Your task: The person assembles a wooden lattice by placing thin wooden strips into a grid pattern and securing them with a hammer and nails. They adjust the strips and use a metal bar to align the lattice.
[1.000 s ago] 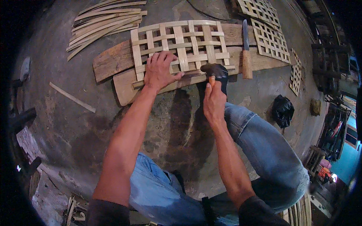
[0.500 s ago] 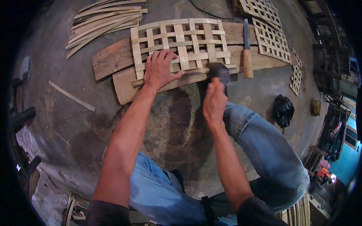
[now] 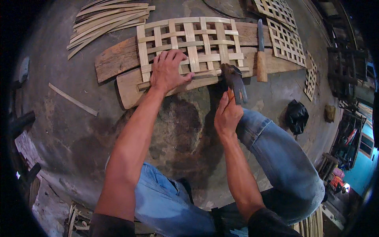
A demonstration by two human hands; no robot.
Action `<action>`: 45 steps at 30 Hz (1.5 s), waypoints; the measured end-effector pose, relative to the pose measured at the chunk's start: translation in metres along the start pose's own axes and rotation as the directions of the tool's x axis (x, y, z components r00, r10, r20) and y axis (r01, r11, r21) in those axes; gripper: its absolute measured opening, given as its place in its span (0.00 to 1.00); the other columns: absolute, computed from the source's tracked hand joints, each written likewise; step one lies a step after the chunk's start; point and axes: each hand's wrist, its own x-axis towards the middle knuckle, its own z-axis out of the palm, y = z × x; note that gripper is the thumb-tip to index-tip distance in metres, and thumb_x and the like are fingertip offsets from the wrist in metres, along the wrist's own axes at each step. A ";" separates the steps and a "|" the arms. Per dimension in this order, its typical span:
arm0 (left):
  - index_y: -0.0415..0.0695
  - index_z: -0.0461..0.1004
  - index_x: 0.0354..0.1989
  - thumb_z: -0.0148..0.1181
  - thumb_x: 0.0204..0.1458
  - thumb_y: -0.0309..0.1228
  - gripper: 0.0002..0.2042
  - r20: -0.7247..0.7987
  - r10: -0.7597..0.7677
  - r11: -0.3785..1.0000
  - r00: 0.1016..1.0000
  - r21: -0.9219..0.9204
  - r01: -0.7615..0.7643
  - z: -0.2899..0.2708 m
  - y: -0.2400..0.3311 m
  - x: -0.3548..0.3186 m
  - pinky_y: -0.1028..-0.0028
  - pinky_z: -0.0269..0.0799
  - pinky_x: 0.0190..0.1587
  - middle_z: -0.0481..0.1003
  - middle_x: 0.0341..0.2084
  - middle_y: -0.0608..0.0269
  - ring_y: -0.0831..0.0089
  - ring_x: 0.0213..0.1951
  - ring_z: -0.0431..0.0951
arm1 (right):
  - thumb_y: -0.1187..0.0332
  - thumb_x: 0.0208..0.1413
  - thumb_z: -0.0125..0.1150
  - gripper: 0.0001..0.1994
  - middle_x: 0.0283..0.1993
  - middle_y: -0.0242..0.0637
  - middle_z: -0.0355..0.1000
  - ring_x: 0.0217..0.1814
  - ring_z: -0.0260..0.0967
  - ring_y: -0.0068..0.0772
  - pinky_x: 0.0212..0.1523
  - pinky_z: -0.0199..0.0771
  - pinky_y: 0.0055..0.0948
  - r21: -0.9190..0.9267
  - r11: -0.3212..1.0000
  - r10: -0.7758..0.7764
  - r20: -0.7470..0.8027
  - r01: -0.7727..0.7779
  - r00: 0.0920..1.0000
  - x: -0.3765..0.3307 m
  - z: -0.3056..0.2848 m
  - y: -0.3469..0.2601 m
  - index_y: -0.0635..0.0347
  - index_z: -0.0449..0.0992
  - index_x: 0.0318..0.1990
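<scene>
A woven bamboo lattice panel [image 3: 192, 51] lies across wooden planks in front of me. My left hand [image 3: 167, 71] is closed over its near left part, fingers bent over the slats and thumb stretched along the near edge. A narrow bamboo strip [image 3: 207, 74] runs along that edge beside the thumb. My right hand [image 3: 228, 118] is wrapped round the orange handle of a claw hammer [image 3: 233, 77]. The dark hammer head is at the panel's near right edge, its claw pointing back toward me. Whether it touches the strip I cannot tell.
The planks [image 3: 114, 59] rest on a concrete floor. A knife [image 3: 261, 51] with a wooden handle lies right of the panel. Loose bamboo strips [image 3: 110, 17] are piled far left, and more lattice panels [image 3: 286, 41] lie far right. A black plastic bag [image 3: 297, 116] sits to the right.
The hammer, blurred before, now shows sharply, and my right hand has shifted slightly right and toward me. My left hand stays on the panel.
</scene>
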 end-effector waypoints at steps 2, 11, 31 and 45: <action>0.52 0.72 0.43 0.73 0.35 0.46 0.26 0.001 -0.001 1.000 1.000 -0.001 0.001 0.001 0.000 0.001 0.60 0.62 0.55 0.70 0.46 0.67 0.62 0.51 0.68 | 0.67 0.65 0.49 0.14 0.40 0.57 0.75 0.40 0.74 0.60 0.38 0.73 0.47 -0.115 0.979 0.188 0.203 -0.168 0.961 0.010 0.008 0.005 0.70 0.70 0.49; 0.52 0.73 0.43 0.73 0.34 0.47 0.27 0.006 -0.008 1.000 1.000 0.004 0.008 0.001 -0.003 0.002 0.58 0.62 0.55 0.70 0.46 0.67 0.62 0.51 0.68 | 0.69 0.64 0.49 0.11 0.43 0.54 0.74 0.38 0.74 0.60 0.38 0.74 0.46 0.065 0.994 -0.078 -0.076 0.083 0.994 0.013 -0.005 -0.007 0.67 0.70 0.48; 0.52 0.71 0.43 0.74 0.34 0.45 0.26 -0.009 -0.002 1.000 1.000 0.005 0.002 0.004 -0.001 -0.001 0.61 0.63 0.54 0.70 0.46 0.68 0.63 0.51 0.68 | 0.67 0.64 0.51 0.11 0.34 0.59 0.74 0.35 0.73 0.64 0.34 0.72 0.50 -0.067 0.986 0.164 0.172 -0.155 0.971 0.018 0.016 0.013 0.65 0.69 0.47; 0.52 0.72 0.43 0.72 0.35 0.45 0.25 -0.026 0.023 0.999 0.999 0.034 -0.022 0.004 -0.004 0.000 0.61 0.65 0.51 0.71 0.45 0.67 0.63 0.49 0.69 | 0.66 0.64 0.50 0.11 0.33 0.59 0.73 0.36 0.72 0.66 0.34 0.70 0.53 0.089 0.995 0.035 0.011 -0.036 0.999 0.011 0.006 0.008 0.65 0.66 0.47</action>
